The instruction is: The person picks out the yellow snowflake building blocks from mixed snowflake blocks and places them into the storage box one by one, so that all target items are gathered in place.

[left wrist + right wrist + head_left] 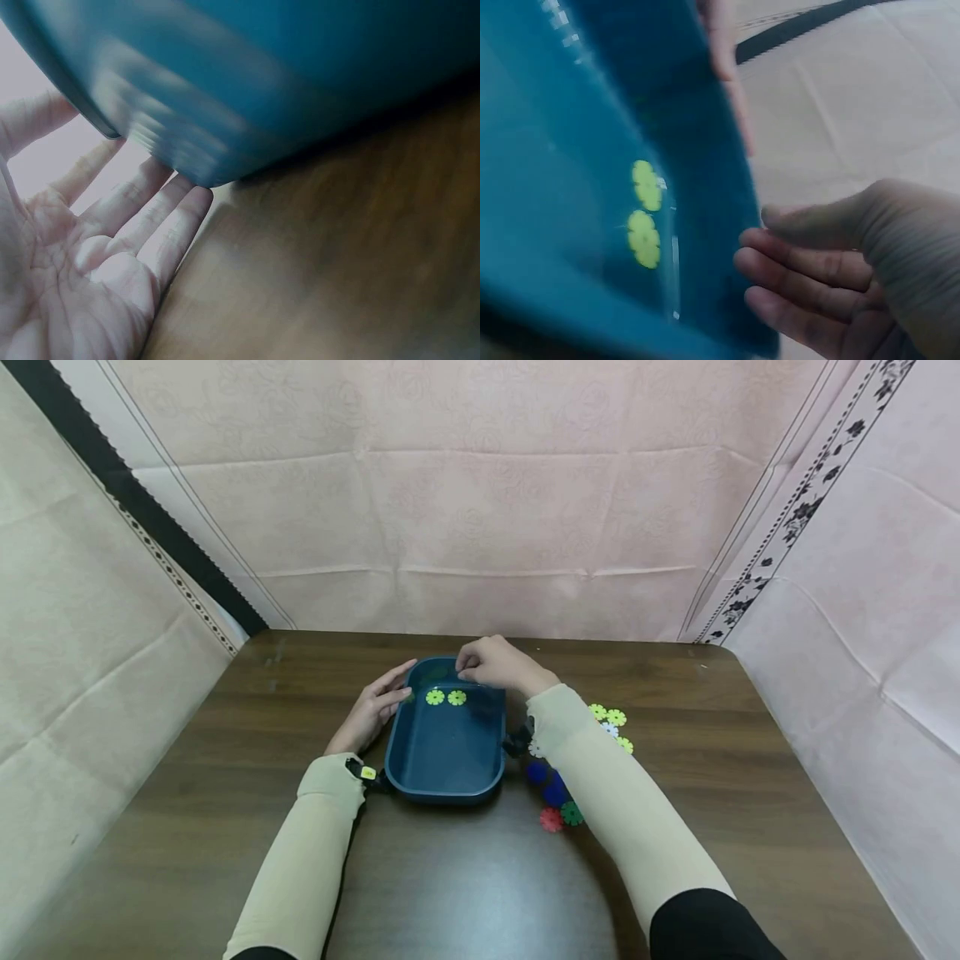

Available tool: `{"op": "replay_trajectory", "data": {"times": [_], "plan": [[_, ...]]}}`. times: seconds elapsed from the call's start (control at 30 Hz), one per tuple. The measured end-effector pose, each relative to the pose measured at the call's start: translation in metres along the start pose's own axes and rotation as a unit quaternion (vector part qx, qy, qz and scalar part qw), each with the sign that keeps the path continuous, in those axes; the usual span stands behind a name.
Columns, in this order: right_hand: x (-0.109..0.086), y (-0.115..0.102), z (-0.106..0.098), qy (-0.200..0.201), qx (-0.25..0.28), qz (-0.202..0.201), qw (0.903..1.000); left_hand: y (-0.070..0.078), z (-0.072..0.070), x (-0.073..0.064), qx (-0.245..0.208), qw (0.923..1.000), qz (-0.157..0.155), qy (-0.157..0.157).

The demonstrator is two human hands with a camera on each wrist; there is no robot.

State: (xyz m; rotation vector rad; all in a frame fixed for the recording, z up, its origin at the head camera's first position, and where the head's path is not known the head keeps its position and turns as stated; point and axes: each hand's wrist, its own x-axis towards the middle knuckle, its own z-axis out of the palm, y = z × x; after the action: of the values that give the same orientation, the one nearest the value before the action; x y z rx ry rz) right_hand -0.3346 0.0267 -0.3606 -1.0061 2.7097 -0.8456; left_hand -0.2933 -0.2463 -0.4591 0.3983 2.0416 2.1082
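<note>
A dark teal tray (pixel 447 752) lies on the wooden table. Inside it, near the far end, two yellow-green flower-shaped pieces (pixel 446 697) sit side by side. My left hand (pixel 375 708) touches the tray's left side with extended fingers, its fingertips (pixel 184 206) against the outer wall in the left wrist view. Over the tray's far right corner is my right hand (pixel 498 664). Its thumb and bent fingers (pixel 802 259) come close together right at the rim in the right wrist view, with no piece showing between them.
Right of the tray, partly behind my right forearm, lie several flower-shaped pieces: yellow-green ones (pixel 617 717), blue ones (pixel 555 793), a red one (pixel 551 820) and a green one (pixel 572 813). Pale patterned cloth (pixel 480 527) stands along the table's back and sides.
</note>
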Motion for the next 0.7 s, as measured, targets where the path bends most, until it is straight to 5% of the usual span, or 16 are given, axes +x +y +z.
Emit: {"op": "replay_trajectory", "data": {"times": [0.4,0.57,0.7], "plan": [[-0.068,0.043,-0.024,0.114,0.075,0.024,0.9903,0.0,0.004,0.001,-0.002,1.0,0.006,0.001],[-0.102,0.091,-0.028,0.155,0.132,0.058,0.9773,-0.002,0.003,0.0,0.0,1.0,0.009,0.0],[-0.133,0.139,-0.024,0.2,0.186,0.102,0.9565,-0.001,0.001,0.0,0.006,1.0,0.004,-0.004]]}}
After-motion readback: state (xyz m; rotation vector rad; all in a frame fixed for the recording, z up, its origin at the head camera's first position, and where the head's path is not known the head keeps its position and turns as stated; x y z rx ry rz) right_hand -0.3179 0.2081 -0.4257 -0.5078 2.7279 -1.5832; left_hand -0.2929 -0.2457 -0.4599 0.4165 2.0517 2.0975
